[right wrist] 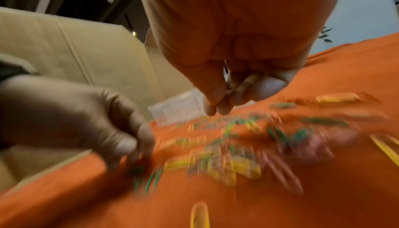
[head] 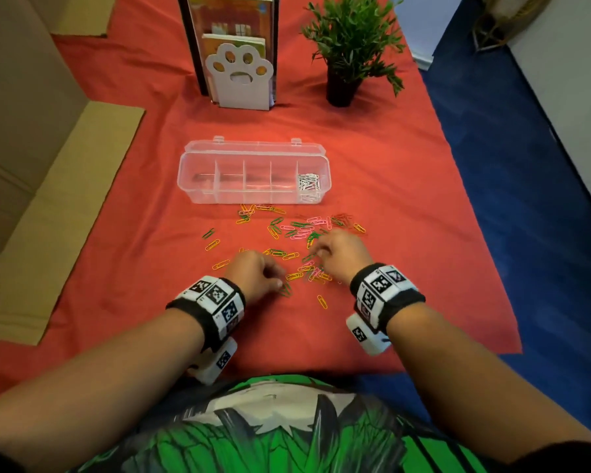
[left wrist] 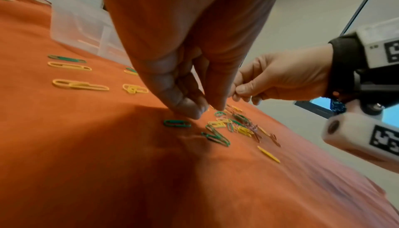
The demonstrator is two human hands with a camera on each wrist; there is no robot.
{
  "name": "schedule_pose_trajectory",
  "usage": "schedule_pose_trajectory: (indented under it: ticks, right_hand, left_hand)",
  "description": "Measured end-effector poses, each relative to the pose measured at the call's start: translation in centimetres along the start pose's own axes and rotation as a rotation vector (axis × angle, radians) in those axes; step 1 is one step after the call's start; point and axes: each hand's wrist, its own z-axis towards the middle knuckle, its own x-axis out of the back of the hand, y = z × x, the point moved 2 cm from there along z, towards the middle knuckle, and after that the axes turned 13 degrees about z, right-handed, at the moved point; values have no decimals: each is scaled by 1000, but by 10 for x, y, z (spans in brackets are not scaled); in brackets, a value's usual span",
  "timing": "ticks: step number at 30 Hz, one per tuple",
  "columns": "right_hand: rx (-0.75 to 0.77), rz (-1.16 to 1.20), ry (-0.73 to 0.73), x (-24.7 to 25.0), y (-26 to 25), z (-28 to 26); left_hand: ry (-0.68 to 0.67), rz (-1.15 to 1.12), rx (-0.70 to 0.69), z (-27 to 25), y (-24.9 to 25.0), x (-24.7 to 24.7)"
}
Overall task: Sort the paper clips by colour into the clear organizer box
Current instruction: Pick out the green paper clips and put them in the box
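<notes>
Red cloth covers the surface, whose near edge runs under the person's green-printed shirt at 6 o'clock and whose right edge drops to blue floor from 3 to 5 o'clock; bare cloth lies open on both sides of the forearms. Nearest, the left hand is bunched, thumb and fingertips drawn together and touching the cloth just beside a green paper clip; whether anything is pinched between them cannot be told. At 1 o'clock of it the right hand is curled, thumb against fingertips, low over the scatter; the right wrist view is too blurred to show whether it holds a clip. Around and beyond both hands lie the loose paper clips, yellow, green and pink, some hidden under the hands. Farther toward 12 o'clock stands the clear organizer box, lid open behind it, with white paper clips in its rightmost compartment. Cardboard borders the cloth from 8 to 10 o'clock. At the far end stand a paw-shaped bookend holding books cut off by the frame, and a potted plant at 1 o'clock.
</notes>
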Motion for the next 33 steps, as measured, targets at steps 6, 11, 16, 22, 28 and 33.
schedule_pose_trajectory:
  ticks: [6,11,16,22,28,33]
  right_hand:
    - [155,-149,-17,-43,12,-15]
    - [234,-353,108,-55,14,-20]
    - [238,-405,73,-48,8,-12]
    - [222,-423,34,-41,10,-10]
    - [236,-461,21,-45,0,-10]
    - [115,108,121,-32,13,6]
  left_hand:
    - [1,295,-184,-3,10,-13]
    - [30,410,-226,0,8,-21]
    - [107,270,-226,0,6,-20]
    - [130,-132,23,0,-14,-6]
    - [15,-512,285,5,-29,-6]
    - [109,95,101,0,-23,-4]
